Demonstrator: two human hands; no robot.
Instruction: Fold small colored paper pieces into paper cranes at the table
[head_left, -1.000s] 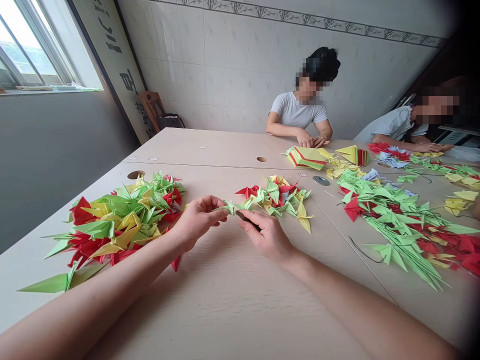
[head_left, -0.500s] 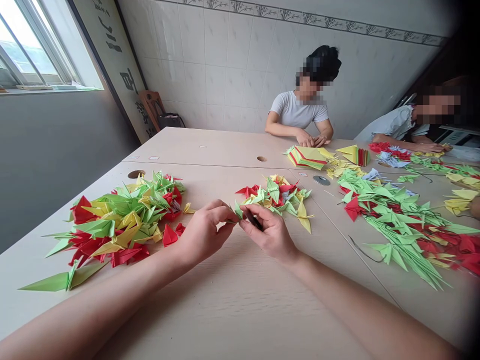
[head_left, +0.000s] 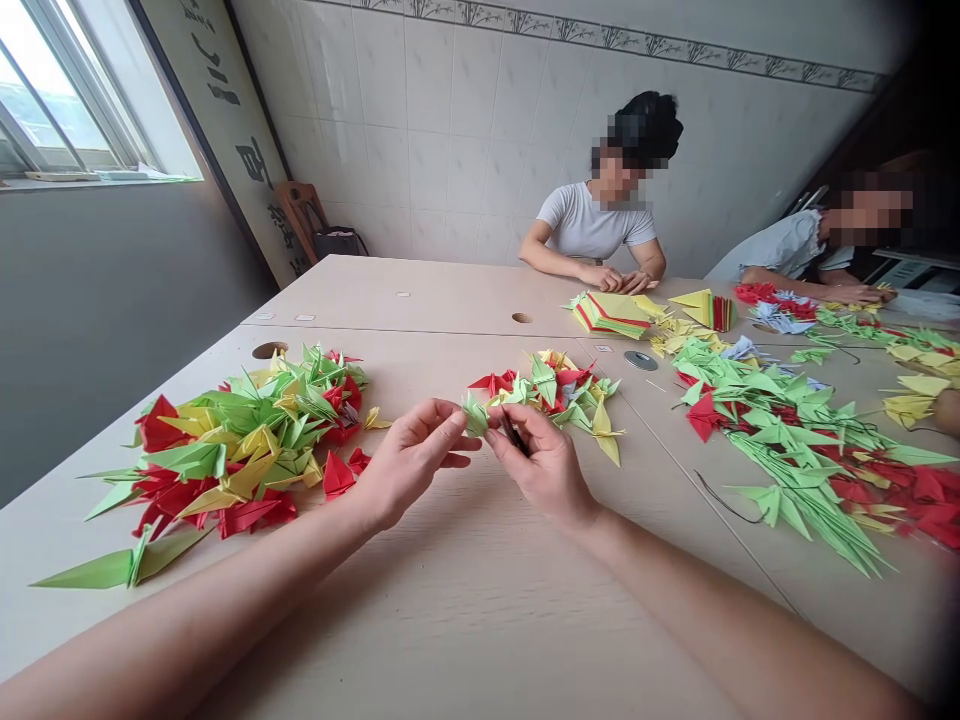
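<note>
Hands meet above the tabletop [head_left: 465, 600], both pinching one small green crane [head_left: 474, 414] between them. Left hand [head_left: 409, 462] grips the crane with thumb and fingertips closed on its near side; right hand [head_left: 546, 462] holds its other side and also has a thin dark tool [head_left: 514, 436] tucked between the fingers. Crane sits raised off the tabletop, just in front of a small mixed pile [head_left: 555, 392] of red, green and yellow cranes. Left of the crane lies a large pile [head_left: 240, 440] of the same colours. Right of it, well apart, long green strings of cranes [head_left: 795, 440] spread out. Beyond the small pile sit a paper stack [head_left: 615, 312] and a person in a white shirt [head_left: 592, 225].
</note>
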